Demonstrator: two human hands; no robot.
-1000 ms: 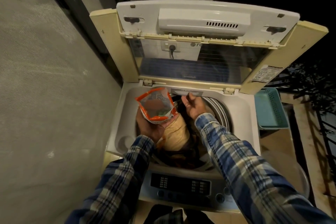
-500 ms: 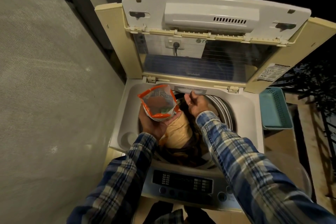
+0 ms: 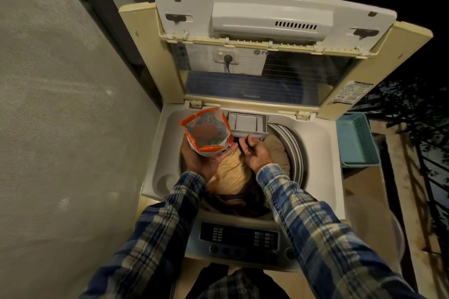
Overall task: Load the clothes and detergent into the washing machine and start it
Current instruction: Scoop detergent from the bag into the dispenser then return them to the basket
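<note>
Detergent pouch (image 3: pixel 205 133), clasped in left grip (image 3: pixel 199 161) over clothes (image 3: pixel 232 173) in washer (image 3: pixel 315 153), just beside pulled-out drawer (image 3: pixel 249 124); right grip (image 3: pixel 255 153) curls on drawer front. Raised lid (image 3: pixel 267 19) behind, basket (image 3: pixel 357 138) right.

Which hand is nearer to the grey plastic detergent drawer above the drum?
Right. The right hand grips the grey plastic detergent drawer by its front edge; the left hand holds an orange-and-white detergent pouch just left of it.

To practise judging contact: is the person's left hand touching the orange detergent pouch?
Touching. The head view shows the left hand gripping the detergent pouch from below, curled round its base.
</note>
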